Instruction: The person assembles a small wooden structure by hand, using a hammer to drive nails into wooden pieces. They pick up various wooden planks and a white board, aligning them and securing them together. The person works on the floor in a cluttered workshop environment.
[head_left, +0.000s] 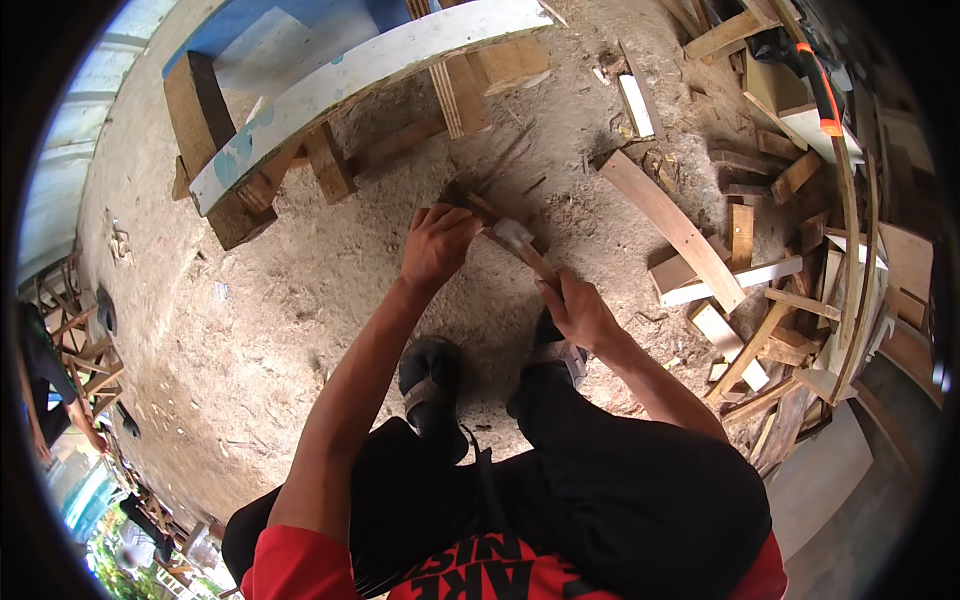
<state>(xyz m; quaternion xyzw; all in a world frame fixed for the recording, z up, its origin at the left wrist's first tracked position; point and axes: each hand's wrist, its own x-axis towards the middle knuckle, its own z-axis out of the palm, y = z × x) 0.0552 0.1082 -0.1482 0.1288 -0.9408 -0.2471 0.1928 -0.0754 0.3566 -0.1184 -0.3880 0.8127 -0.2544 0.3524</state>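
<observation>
My right hand (580, 308) is closed round the lower end of a wooden-handled tool (538, 263) that looks like a hammer. Its pale grey head (513, 235) is blurred, just right of my left fingertips. My left hand (438, 244) is closed, with fingers bent and pressed together. What it grips, if anything, is hidden behind the fingers. A thin brown piece of wood (484, 206) shows just beyond the head. Both hands are in front of my knees, above the dirt floor (300, 330).
Ahead on the left stands a wooden frame with a white-painted board (350, 75). A long plank (672, 228) and several offcuts (740, 237) are piled on the right. An orange-and-black handle (820, 92) sticks up at the far right. Another person's arm (85, 425) shows at the left edge.
</observation>
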